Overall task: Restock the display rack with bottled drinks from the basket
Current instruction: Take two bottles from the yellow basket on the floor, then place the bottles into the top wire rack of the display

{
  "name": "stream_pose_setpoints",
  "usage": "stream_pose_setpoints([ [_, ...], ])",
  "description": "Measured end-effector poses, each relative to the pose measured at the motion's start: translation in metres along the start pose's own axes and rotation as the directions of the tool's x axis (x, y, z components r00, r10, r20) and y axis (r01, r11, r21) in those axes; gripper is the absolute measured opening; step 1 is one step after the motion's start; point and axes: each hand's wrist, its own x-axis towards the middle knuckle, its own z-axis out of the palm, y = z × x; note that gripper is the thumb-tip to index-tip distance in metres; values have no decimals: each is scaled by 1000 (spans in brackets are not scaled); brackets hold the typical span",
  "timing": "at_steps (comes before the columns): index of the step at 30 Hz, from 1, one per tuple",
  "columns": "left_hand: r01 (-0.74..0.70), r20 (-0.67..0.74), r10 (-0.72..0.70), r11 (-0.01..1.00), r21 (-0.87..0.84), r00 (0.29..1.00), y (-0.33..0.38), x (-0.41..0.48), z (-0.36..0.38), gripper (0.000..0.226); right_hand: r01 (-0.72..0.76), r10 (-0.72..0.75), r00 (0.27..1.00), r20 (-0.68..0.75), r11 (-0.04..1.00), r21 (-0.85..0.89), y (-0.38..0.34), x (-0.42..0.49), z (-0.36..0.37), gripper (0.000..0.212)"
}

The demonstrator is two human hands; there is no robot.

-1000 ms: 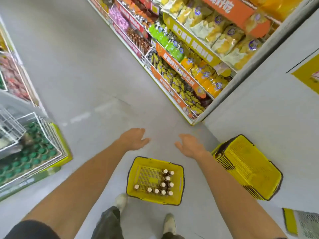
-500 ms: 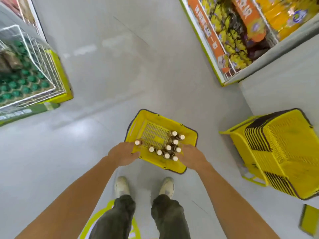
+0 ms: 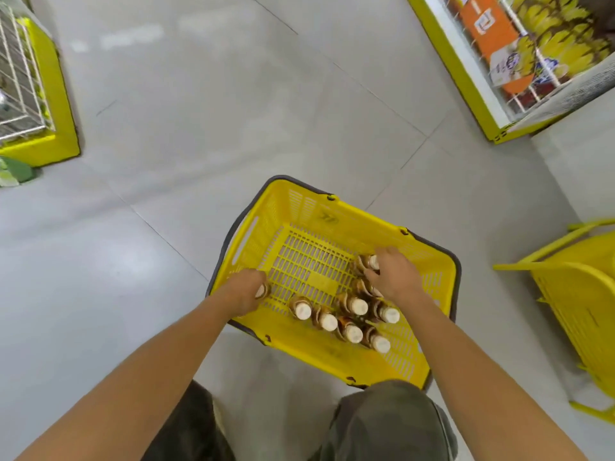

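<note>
The person is bent over the yellow shopping basket (image 3: 336, 224), which stands on the grey floor in the lower middle of the frame, and both hands are inside it. This is the picking step: bottles are being taken out, and nothing has gone to the rack yet.

The left hand (image 3: 244, 291) is closed around the neck of one white-capped bottle (image 3: 263, 290) at the left side of the basket. The right hand (image 3: 396, 277) is curled over another bottle (image 3: 371, 262) at the right side; its fingers cover the top, and I think it is gripping, but how firm I cannot tell. Between the two hands the other bottled drinks (image 3: 346, 319) stand upright, close together, near the front wall of the basket.

The wire display rack (image 3: 20, 71) with a yellow base is in the upper left of the frame, well apart from the basket. The next move, in my judgement, is to lift both bottles straight up so the neighbours do not fall, then stand and turn toward that rack.
</note>
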Motion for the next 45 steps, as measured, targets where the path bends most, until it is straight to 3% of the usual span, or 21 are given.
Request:
stream_pose_setpoints([
  [4, 0, -157, -7, 999, -49, 988, -3, 20, 8, 28, -13, 11, 998, -69, 999, -33, 8, 15, 10, 29],
  [7, -43, -278, -21, 974, -223, 960, 0, 31, 7, 29, 17, -11, 992, -129, 999, 45, 12, 25, 14, 22],
  [14, -332, -558, 20, 821, -465, 830, 18, 4, -47, 24, 222, -106, 920, -376, 934, 279, -11, -6, -23, 12],
  [21, -415, -663, -37, 754, -510, 748, 47, -225, -238, 24, 486, -238, 794, -559, 802, 348, -107, -164, -255, 17],
  [27, -461, -739, -138, 702, -543, 659, 37, -475, -406, 20, 663, -366, 719, -591, 616, 425, -223, -326, -497, 20],
  [31, -519, -788, -197, 656, -548, 583, 13, -614, -494, 17, 741, -410, 659, -631, 495, 453, -313, -413, -614, 20],
  [37, -597, -871, -263, 643, -479, 416, -48, -768, -568, 16, 841, -484, 540, -688, 340, 421, -459, -505, -702, 25],
  [45, -704, -847, -482, 521, -483, 224, -163, -889, -577, 21, 929, -637, 349, -688, 139, 342, -637, -571, -708, 13],
])
